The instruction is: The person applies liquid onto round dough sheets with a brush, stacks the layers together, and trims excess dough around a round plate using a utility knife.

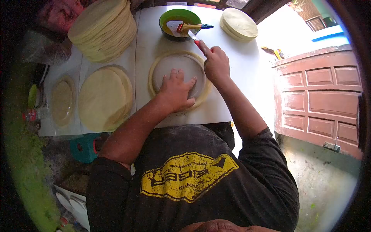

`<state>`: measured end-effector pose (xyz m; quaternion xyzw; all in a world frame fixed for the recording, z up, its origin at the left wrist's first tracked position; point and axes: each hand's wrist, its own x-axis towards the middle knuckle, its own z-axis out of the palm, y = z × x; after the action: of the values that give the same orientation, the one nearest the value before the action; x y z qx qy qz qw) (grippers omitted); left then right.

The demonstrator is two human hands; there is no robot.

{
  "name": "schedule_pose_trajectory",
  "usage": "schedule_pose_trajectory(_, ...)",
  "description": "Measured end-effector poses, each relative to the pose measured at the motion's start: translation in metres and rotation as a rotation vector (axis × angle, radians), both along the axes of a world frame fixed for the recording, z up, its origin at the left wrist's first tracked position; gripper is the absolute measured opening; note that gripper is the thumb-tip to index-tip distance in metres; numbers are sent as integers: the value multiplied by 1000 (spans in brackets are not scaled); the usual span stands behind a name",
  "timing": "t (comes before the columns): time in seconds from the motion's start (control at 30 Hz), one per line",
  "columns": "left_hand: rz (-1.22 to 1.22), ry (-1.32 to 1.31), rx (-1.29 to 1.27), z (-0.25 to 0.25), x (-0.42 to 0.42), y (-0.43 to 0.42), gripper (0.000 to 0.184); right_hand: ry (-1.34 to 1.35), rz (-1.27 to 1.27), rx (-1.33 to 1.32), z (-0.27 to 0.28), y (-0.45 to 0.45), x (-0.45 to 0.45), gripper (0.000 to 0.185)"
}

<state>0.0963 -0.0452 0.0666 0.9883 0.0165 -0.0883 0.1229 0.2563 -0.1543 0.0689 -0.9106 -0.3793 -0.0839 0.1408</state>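
Note:
My left hand (178, 91) lies flat with fingers spread on a round grey plate (162, 73). That plate sits on a wider pale dough round (151, 83), whose edge shows all around it. My right hand (216, 63) is closed around the red handle of a knife (193, 36), its pale blade pointing up at the near rim of a green bowl (166, 17). Inside the bowl is a yellowish liquid. Across its rim rests a brush (191, 26) with a wooden and black handle. Beside the brush shows a white flat piece (174, 26).
A tall stack of pale flat rounds (102, 33) stands at the back left, with a lower pile (102, 98) in front. A clear round lid or plate (63, 101) lies farther left. Another short stack (239, 25) sits back right. A brown panelled door (320, 96) is on the right.

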Motion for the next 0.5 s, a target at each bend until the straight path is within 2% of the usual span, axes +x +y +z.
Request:
schedule_pose_trajectory(0.1,2,6,-17,3,1,0,77,-73,16,32,-13,-25,-2,58)
schedule_pose_trajectory(0.17,1,10,-21,1,1,1,77,-28,23,18,-8,-30,-4,58)
schedule_pose_trajectory(0.27,-7,10,-19,-3,-1,-2,78,392,78,381,-5,-25,1,58)
schedule_pose_trajectory(0.3,-11,-4,5,-5,-2,-2,76,391,75,384,-2,-19,3,58)
schedule_pose_trajectory(0.37,-13,-21,33,-7,-2,-2,74,1172,36,795,4,-6,9,57)
schedule_pose_trajectory(0.43,-3,-41,22,-8,-3,-2,74,1271,40,850,-3,-1,18,56)
schedule_pose_trajectory(0.5,5,-46,18,-10,-3,-2,74,1513,-36,916,-10,-1,22,58)
